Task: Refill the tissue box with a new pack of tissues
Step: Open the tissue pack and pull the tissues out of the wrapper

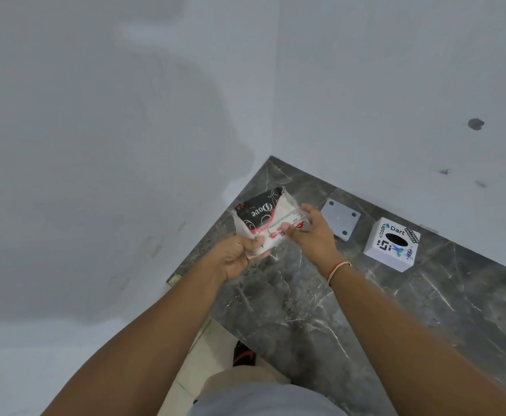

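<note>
A soft tissue pack (260, 217) with a black, white and red wrapper is held in the air above the left end of the dark marble counter (320, 310). My left hand (236, 255) grips its lower left corner. My right hand (314, 232) pinches the wrapper at the pack's right side. The white cube tissue box (391, 244), covered in stickers and with a dark oval opening on top, stands on the counter to the right of my hands, apart from them.
A flat grey square plate (340, 219) with a hole in each corner lies on the counter between my right hand and the box, near the wall. Pale walls meet in a corner behind the counter. The counter's left edge drops to a tiled floor.
</note>
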